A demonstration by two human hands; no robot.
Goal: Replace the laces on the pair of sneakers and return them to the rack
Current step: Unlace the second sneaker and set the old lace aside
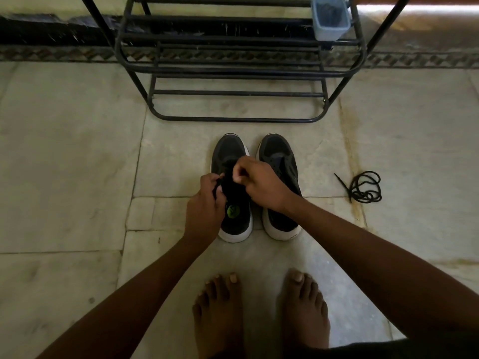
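Observation:
Two black sneakers with white soles stand side by side on the floor, toes toward the rack: the left sneaker [230, 156] and the right sneaker [278, 161]. Both hands work over the left sneaker's lace area. My left hand [204, 203] pinches a black lace at the shoe's left side. My right hand [259, 182] is curled over the tongue and pinches the lace from the right. The lace itself is mostly hidden by my fingers. A green patch shows inside the left sneaker. A loose black lace [364, 187] lies coiled on the floor to the right.
A black metal shoe rack [233, 71] stands just beyond the sneakers, its lower shelves bare. A small blue plastic container [329, 19] with dark contents sits on its upper right. My bare feet [259, 307] stand behind the sneakers on pale stone tiles.

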